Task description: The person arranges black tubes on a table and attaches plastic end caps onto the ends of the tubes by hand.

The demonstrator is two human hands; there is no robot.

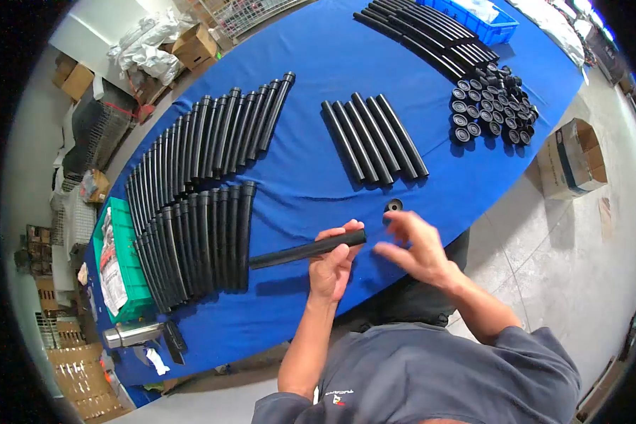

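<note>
My left hand is closed around a black tube near its right end, holding it roughly level above the blue cloth, the far end pointing left. To the right, my right hand has its thumb and fingers spread and nothing visible in its grasp. Just beyond those fingertips is a round black cap, partly covered by them; whether they touch it I cannot tell. Five-or-so similar loose tubes, several in all, lie side by side farther up the cloth.
Capped tubes lie in two rows at left. More caps are heaped at right, below a stack of tubes and a blue crate. A green crate and metallic tool sit left; a cardboard box stands on the floor.
</note>
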